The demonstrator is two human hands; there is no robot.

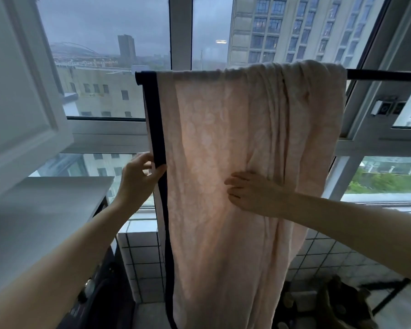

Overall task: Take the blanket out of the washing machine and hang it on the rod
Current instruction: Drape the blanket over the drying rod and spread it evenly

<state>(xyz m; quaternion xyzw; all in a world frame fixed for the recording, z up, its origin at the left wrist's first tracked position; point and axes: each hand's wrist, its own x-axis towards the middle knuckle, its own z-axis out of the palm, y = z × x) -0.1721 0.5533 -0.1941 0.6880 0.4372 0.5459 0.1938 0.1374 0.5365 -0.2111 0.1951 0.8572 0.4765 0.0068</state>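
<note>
Pale pink blanket (223,138) with a faint leaf pattern (navy border), on a black rod (384,74).

The blanket (235,162) drapes over the rod (384,75), filling the middle from the rod down; open air lies left of its dark edge, hemmed by the cabinet door (22,91) and counter (45,210); the window (105,55) closes the far side.

Dim, overcast daylight, all from the window (105,55) ahead; scene is backlit. Blanket (223,162) glows warm where light passes through. Lamp reflection (221,42) glares on the glass. Foreground arms and lower corners are dark, soft, slightly blurred. Wide-angle bending shows at frame edges.
</note>
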